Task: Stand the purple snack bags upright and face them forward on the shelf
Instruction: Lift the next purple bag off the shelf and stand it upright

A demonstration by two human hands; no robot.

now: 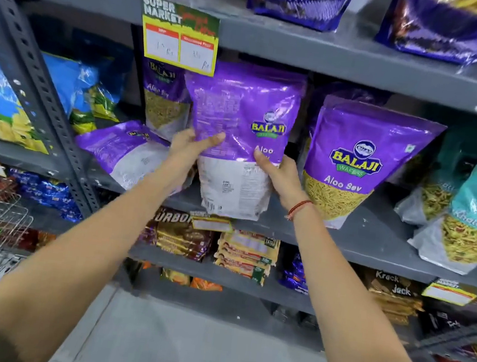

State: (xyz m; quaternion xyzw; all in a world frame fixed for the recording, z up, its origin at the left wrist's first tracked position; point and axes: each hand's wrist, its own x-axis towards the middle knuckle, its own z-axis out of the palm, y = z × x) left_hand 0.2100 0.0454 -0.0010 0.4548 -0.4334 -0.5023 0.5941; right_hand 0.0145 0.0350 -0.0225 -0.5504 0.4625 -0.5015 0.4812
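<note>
We hold one purple snack bag (239, 126) with both hands, just in front of the grey shelf (369, 227). The bag stands up straight, and its back side, full of small print, faces us. Our left hand (188, 147) grips the bag's left edge, with the thumb pressed on the face we see. Our right hand (277, 175) grips the right edge the same way, thumb on that face. The other fingers are behind the bag, so we cannot see them. A red thread band (298, 209) goes round the right wrist.

We count three more purple bags on this shelf. One upright bag (359, 162) stands to the right and shows its front. One back bag (162, 102) stands behind, to the left, also showing its front. One fallen bag (128, 152) lies on its side at the left, near our left arm. A yellow price tag (180, 36) hangs above.
</note>
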